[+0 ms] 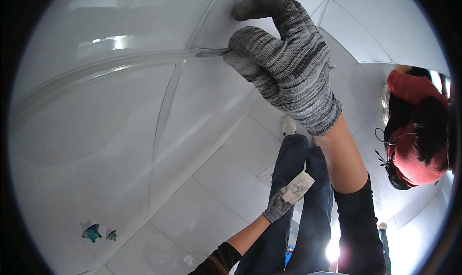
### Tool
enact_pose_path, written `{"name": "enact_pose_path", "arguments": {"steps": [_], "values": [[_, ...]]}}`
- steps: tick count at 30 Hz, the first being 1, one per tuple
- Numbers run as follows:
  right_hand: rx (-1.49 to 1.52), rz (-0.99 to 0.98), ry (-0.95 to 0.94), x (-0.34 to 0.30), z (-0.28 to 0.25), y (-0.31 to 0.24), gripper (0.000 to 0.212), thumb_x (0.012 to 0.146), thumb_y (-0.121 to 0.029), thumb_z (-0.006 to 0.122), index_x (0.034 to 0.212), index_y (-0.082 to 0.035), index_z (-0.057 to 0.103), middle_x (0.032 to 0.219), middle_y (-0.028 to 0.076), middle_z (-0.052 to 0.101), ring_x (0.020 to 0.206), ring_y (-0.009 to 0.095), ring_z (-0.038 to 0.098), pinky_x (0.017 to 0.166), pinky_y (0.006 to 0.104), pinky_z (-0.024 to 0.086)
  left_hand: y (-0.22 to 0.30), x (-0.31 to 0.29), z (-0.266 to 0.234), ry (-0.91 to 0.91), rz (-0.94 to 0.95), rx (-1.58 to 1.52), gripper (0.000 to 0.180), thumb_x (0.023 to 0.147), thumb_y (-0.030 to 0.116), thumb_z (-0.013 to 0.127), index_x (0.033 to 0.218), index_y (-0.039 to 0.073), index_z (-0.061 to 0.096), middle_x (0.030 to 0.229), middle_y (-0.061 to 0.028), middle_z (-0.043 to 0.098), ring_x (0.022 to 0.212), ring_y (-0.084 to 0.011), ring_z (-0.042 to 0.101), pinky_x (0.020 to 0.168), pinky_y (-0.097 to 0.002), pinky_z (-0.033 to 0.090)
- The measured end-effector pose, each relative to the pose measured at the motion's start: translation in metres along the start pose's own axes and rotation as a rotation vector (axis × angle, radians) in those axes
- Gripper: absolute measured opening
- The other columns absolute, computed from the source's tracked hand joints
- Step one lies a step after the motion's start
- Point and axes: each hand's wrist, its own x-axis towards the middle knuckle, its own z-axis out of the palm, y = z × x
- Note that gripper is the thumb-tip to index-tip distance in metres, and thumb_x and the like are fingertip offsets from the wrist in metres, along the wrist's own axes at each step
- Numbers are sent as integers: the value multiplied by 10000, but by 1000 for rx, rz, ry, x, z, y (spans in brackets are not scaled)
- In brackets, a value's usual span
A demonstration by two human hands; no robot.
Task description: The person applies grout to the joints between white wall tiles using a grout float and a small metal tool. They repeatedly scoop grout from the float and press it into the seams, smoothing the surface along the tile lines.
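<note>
My right hand (293, 68), in a grey-and-black striped knit glove, reaches up to a glossy white panelled surface (110, 125). Its thumb and lower fingers pinch a thin grey blade (210, 53), while one finger stays stretched out above. The blade's tip lies close to the spot where several seams (184, 59) of the surface meet; its handle is hidden in the glove. Lower down, in front of my legs, my left hand (278, 207) wears a matching glove. It grips a small cream rectangular block (298, 187) with grey smears on its face.
At the right, close by, is another person (416, 130) in a red top. My dark trousers (308, 217) and a white shoe (288, 125) show over the grey tiled floor (211, 198). Two small blue-green pieces (91, 233) appear at the lower left of the white surface.
</note>
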Motion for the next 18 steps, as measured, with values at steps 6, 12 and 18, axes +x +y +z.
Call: {"name": "enact_pose_path", "arguments": {"steps": [6, 12, 18], "values": [[29, 38, -34, 16, 8, -2, 450, 815, -250, 718, 1193, -105, 521, 901, 90, 639, 799, 273, 639, 682, 342, 530, 3, -3, 5, 81, -42, -60, 417, 904, 272, 579, 1223, 9, 518, 1220, -131, 565, 1120, -249, 550, 962, -388, 466], [873, 1114, -194, 44, -22, -27, 344, 778, -175, 736, 997, -9, 528, 735, 63, 615, 615, 115, 606, 542, 266, 508, 7, -4, 11, 18, -30, -69, 443, 894, 271, 591, 1231, -5, 507, 1233, -151, 557, 1127, -269, 553, 964, -386, 471], [428, 987, -158, 54, -6, -46, 337, 766, -161, 737, 976, -8, 522, 711, 53, 607, 582, 98, 597, 515, 248, 497, 11, -5, 17, 21, -27, -60, 445, 888, 264, 596, 1227, -11, 507, 1237, -157, 555, 1127, -281, 555, 967, -383, 473]]}}
